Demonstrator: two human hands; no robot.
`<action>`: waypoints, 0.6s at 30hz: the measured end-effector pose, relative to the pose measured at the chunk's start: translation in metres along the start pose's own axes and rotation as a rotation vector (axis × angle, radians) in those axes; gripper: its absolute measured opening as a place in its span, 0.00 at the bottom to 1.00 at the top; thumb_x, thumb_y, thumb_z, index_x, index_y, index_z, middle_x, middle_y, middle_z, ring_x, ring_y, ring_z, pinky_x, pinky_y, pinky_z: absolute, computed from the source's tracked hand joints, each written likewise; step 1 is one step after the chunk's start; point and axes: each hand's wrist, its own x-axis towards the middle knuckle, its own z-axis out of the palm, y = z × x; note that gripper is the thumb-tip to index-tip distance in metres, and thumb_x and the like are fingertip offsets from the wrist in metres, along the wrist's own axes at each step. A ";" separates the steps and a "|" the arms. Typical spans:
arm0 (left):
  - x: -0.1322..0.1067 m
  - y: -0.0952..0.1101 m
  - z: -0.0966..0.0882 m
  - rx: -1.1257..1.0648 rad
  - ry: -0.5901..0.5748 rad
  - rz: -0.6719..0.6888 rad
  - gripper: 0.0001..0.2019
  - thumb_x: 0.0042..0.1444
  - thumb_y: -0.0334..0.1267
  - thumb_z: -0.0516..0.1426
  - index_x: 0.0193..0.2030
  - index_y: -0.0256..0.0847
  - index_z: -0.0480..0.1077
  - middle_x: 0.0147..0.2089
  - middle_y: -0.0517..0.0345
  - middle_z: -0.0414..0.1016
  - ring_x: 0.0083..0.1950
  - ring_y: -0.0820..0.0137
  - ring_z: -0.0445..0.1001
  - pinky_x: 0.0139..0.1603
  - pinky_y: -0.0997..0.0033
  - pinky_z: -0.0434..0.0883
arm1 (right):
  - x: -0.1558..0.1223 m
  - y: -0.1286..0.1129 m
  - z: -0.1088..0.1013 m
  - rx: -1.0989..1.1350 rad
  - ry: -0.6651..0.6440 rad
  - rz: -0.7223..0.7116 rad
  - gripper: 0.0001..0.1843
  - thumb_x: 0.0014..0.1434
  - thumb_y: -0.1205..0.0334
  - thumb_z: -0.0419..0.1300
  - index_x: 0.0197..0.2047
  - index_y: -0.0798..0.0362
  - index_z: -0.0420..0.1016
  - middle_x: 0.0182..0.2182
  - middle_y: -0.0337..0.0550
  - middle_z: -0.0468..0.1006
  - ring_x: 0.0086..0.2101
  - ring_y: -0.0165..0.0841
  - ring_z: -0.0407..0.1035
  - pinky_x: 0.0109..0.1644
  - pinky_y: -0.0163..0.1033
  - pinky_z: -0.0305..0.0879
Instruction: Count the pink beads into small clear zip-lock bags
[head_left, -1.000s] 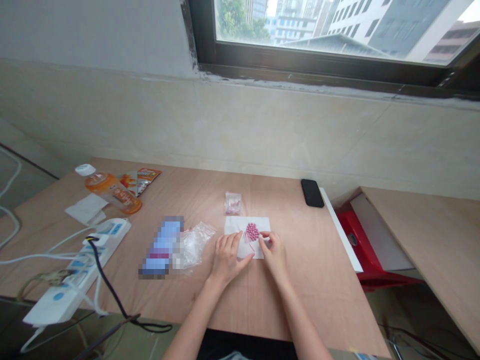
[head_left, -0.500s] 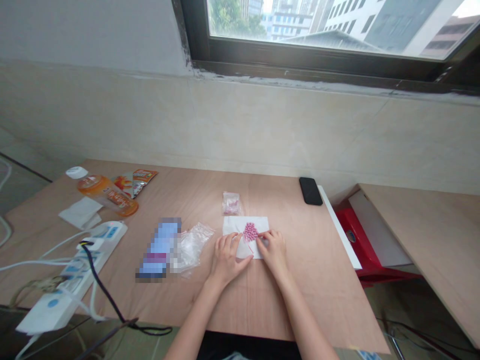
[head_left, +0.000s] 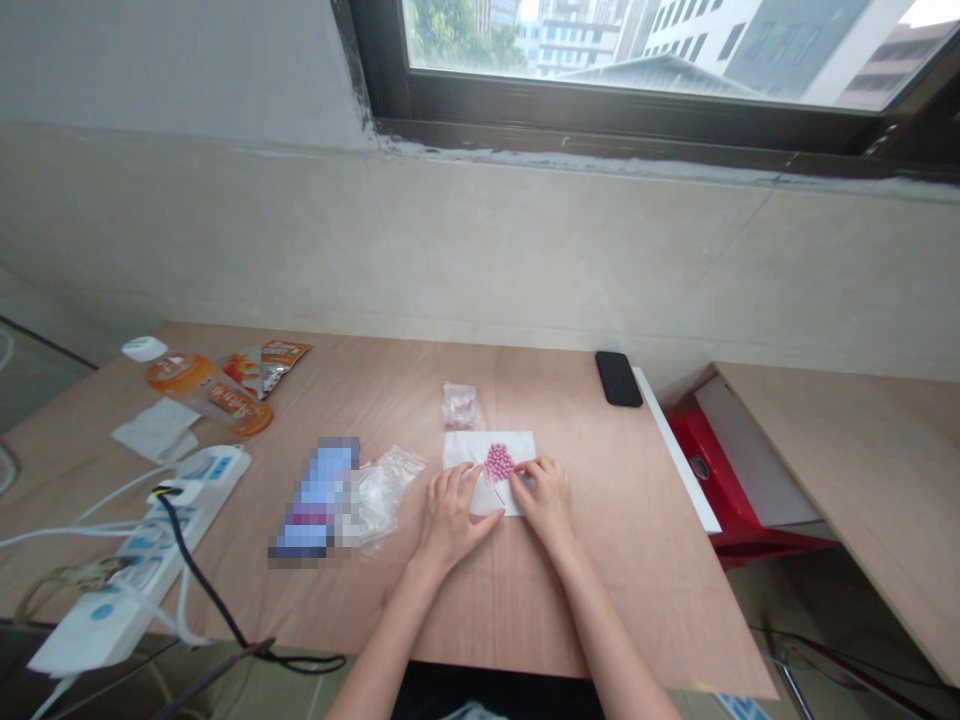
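Pink beads [head_left: 499, 462] sit in a tight round cluster on a white sheet [head_left: 463, 446], with thin pink strands [head_left: 496, 490] running down from them. My left hand [head_left: 450, 508] rests on the sheet's left part, fingers spread and thumb stretched toward the strands' lower end. At the cluster's right edge is my right hand [head_left: 546, 500], its thumb and index finger close together against the beads. Whatever lies between those fingertips is too small to make out. Just behind the sheet lies a small clear bag [head_left: 460, 405] with pink bits inside.
A crumpled clear bag [head_left: 386, 495] and a pixelated phone-like thing [head_left: 315, 500] lie left. Farther left are a power strip [head_left: 142, 565] with cables, an orange drink bottle [head_left: 210, 390], a tissue [head_left: 156, 430] and a foil packet [head_left: 281, 362]. A black phone [head_left: 619, 379] lies back right.
The view has shifted slightly. Both hands keep nearly the same place on the sheet, and the bead cluster looks unchanged.
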 end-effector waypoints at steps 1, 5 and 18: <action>0.000 0.000 0.000 0.001 -0.002 -0.001 0.26 0.50 0.49 0.58 0.55 0.41 0.63 0.56 0.47 0.67 0.55 0.56 0.64 0.57 0.53 0.58 | 0.000 -0.001 0.000 0.000 0.000 0.001 0.09 0.58 0.58 0.56 0.34 0.51 0.75 0.32 0.45 0.74 0.36 0.38 0.63 0.42 0.41 0.56; 0.000 0.000 0.000 -0.001 -0.012 -0.002 0.26 0.51 0.49 0.58 0.55 0.41 0.63 0.56 0.47 0.67 0.55 0.56 0.64 0.58 0.52 0.57 | 0.001 -0.002 0.000 -0.004 -0.002 0.010 0.09 0.58 0.59 0.55 0.34 0.51 0.75 0.32 0.45 0.74 0.36 0.38 0.63 0.42 0.41 0.56; 0.001 0.000 0.002 -0.005 0.018 0.009 0.26 0.51 0.48 0.58 0.55 0.41 0.63 0.56 0.48 0.68 0.56 0.57 0.64 0.58 0.55 0.56 | -0.007 -0.019 -0.005 0.346 -0.126 0.070 0.07 0.57 0.58 0.58 0.32 0.51 0.74 0.30 0.41 0.75 0.32 0.34 0.65 0.39 0.37 0.58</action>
